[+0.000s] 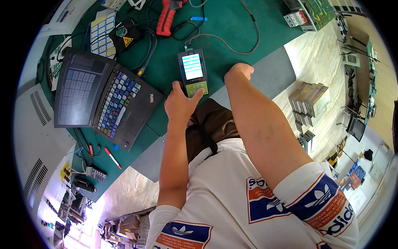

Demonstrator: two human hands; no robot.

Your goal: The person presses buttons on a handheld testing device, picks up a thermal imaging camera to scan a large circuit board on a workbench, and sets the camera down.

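A handheld tester (193,66) with a dark body, a lit screen and a yellow-green keypad lies on the green bench mat. My left hand (182,101) grips its lower end, the fingers along the left side and the thumb on the keys. From its top, a thin red lead (226,49) and a dark one run off across the mat. My right hand (239,72) rests to the right of the tester at the bench edge, curled into a loose fist. Nothing shows in it, though its finger undersides are hidden.
An open laptop (124,110) stands at the left. Behind it lie a black box with a warning label (125,36) and a red-and-black tool (166,18). A red-and-white pen (112,157) and a calculator (96,173) are at the near left, a metal-cased unit (309,14) at the far right.
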